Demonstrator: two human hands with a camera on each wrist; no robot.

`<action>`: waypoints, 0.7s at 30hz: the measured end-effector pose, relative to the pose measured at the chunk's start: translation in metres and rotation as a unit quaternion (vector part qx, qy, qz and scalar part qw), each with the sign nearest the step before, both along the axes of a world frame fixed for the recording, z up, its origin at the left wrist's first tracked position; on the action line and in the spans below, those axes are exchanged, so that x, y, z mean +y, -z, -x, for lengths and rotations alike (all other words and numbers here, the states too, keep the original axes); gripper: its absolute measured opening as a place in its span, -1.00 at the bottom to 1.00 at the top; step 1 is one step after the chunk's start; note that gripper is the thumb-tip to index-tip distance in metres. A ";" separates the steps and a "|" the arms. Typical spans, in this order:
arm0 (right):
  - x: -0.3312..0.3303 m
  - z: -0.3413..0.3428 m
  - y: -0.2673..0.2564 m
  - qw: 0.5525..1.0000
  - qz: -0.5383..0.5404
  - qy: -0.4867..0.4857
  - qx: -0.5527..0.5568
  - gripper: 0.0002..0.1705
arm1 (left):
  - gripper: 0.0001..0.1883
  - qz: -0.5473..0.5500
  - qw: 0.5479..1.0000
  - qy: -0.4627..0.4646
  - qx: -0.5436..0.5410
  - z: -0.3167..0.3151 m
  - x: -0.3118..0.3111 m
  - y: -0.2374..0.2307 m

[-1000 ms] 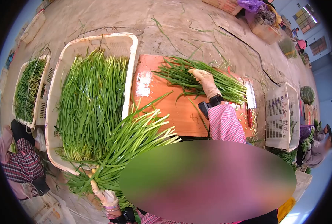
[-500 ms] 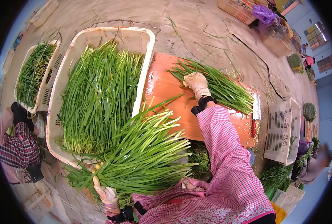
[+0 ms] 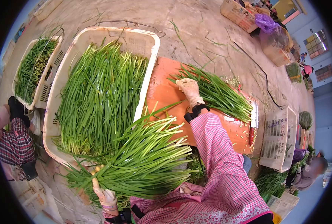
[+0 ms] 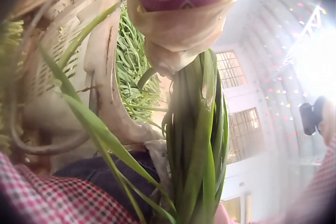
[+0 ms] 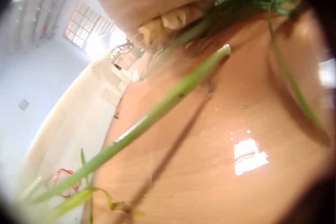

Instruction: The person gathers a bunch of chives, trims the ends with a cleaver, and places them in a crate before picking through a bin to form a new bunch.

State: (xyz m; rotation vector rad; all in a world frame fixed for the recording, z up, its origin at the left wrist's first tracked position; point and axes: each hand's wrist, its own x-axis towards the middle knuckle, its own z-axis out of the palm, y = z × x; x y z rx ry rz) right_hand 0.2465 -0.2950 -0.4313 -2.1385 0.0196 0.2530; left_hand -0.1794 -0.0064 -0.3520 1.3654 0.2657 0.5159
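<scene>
My gloved left hand [image 3: 105,196] grips a large bunch of long green chives [image 3: 147,160] near the leafy end, pale stem ends fanning out to the right over the lap. The left wrist view shows the leaves [image 4: 197,129] hanging from the glove [image 4: 178,35]. A second bunch of chives [image 3: 218,93] lies on an orange board [image 3: 162,89]. Over that bunch's leaf end is my gloved right hand [image 3: 190,91], its fingers bent; I cannot tell if they pinch a leaf. A single stem [image 5: 152,116] crosses the right wrist view. A red-handled knife [image 3: 253,130] rests at the board's right end.
Left of the board stands a large white crate [image 3: 151,71] full of chives. A smaller crate [image 3: 46,84] of greens is farther left, near a seated person's plaid clothing [image 3: 15,142]. Another crate [image 3: 277,140] stands right of the board, with another person [image 3: 309,173] beyond.
My right hand has drawn back from on top of the board's bunch to its near left edge, fingers more bent. The left hand keeps its grip. The head view has shifted.
</scene>
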 end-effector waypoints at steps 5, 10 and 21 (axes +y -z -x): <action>0.001 0.023 -0.050 0.938 -0.337 0.017 0.076 -0.84 | -0.54 0.071 0.997 0.014 -0.002 0.002 0.005 0.003; -0.021 0.044 -0.094 0.871 -0.483 -0.069 -0.067 -0.63 | -0.55 0.249 0.967 -0.010 -0.052 0.003 0.005 0.007; -0.143 0.342 0.026 0.980 -0.005 -0.189 -0.056 -0.59 | -0.53 0.401 0.916 -0.007 -0.003 -0.009 0.015 -0.003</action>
